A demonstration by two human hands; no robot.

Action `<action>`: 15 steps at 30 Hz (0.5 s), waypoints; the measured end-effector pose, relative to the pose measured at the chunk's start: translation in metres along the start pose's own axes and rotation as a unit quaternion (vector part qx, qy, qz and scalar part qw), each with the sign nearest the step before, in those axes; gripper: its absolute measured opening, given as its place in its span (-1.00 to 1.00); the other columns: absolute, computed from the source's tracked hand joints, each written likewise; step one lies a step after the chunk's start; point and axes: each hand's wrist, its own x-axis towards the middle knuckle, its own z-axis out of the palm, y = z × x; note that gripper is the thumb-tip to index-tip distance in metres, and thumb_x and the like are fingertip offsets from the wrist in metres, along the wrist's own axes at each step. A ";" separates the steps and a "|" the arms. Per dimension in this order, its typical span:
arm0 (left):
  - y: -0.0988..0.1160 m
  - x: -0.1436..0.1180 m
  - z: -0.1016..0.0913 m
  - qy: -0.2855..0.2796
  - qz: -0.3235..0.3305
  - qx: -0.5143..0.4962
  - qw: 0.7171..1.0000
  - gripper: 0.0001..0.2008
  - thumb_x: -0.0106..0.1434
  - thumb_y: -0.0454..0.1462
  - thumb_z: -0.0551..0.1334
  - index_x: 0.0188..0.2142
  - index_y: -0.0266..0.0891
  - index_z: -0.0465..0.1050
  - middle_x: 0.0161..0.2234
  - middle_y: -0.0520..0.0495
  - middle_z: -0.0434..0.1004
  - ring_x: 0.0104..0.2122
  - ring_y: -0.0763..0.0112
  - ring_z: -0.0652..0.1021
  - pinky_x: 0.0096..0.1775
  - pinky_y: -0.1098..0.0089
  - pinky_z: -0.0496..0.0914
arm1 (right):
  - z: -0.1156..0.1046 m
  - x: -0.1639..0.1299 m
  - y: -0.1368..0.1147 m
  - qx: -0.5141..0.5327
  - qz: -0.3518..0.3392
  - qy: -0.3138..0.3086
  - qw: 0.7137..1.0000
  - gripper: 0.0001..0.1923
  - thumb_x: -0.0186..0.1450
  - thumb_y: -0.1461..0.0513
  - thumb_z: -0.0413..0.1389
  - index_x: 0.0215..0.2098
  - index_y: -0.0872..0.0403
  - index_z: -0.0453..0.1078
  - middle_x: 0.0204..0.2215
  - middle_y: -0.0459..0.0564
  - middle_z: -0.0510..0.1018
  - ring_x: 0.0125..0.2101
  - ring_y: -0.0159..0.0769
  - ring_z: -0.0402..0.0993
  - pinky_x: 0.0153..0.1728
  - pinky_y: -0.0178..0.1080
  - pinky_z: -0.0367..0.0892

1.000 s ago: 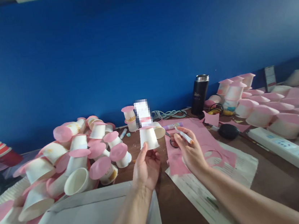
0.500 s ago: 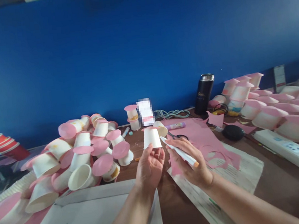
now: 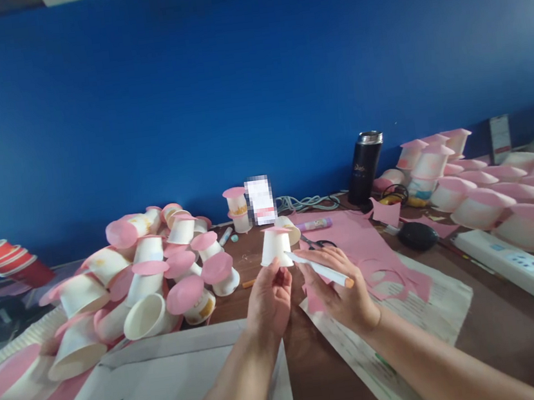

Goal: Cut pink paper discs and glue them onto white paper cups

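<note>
My left hand (image 3: 270,297) grips a white paper cup (image 3: 275,248) by its lower rim, the cup upside down with a pink paper disc on top. In my right hand (image 3: 340,285) is a white marker (image 3: 324,267) with an orange end pointing back at me. Its tip meets or nearly meets the right side of the cup, low down; I cannot tell if they touch. Behind the held cup, another pale cup (image 3: 291,231) lies partly hidden. Close by on the right are dark-handled scissors (image 3: 318,243) and a purple glue stick (image 3: 314,224).
Many pink-topped cups (image 3: 145,280) crowd the left, and more (image 3: 481,199) fill the right. Red cups (image 3: 11,260) stand far left. A black bottle (image 3: 365,168), a power strip (image 3: 524,272), cut pink paper (image 3: 344,236) and a white board (image 3: 173,387) surround my hands.
The cup has shifted slightly right and tilted a little in my left hand. The marker tip has come down from beside the cup's upper part to its lower right side.
</note>
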 end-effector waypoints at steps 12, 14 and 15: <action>-0.002 -0.002 0.000 -0.002 0.023 0.014 1.000 -0.84 0.19 -0.52 0.23 -0.49 -0.37 0.42 -0.50 0.00 0.42 -0.53 0.62 0.46 -0.43 0.61 0.44 | 0.001 0.000 0.002 -0.042 -0.029 0.005 0.999 -0.74 0.33 0.32 0.12 -0.03 0.01 0.42 -0.22 -0.03 0.64 -0.22 -0.24 0.55 -0.05 -0.08 0.30; -0.002 -0.001 0.000 -0.009 0.024 0.016 1.000 -0.85 0.19 -0.52 0.23 -0.48 -0.38 0.43 -0.49 0.00 0.42 -0.52 0.62 0.46 -0.42 0.61 0.44 | 0.001 0.000 0.002 -0.047 -0.029 0.007 0.998 -0.75 0.33 0.32 0.11 -0.03 0.01 0.43 -0.22 -0.02 0.65 -0.23 -0.23 0.55 -0.05 -0.07 0.30; -0.002 -0.001 -0.001 -0.013 0.024 0.016 0.999 -0.86 0.19 -0.52 0.23 -0.47 -0.38 0.44 -0.49 0.00 0.42 -0.52 0.62 0.47 -0.42 0.62 0.45 | 0.002 0.001 0.002 -0.049 -0.028 0.006 0.998 -0.75 0.33 0.32 0.11 -0.03 0.00 0.43 -0.22 -0.02 0.65 -0.23 -0.23 0.55 -0.04 -0.07 0.30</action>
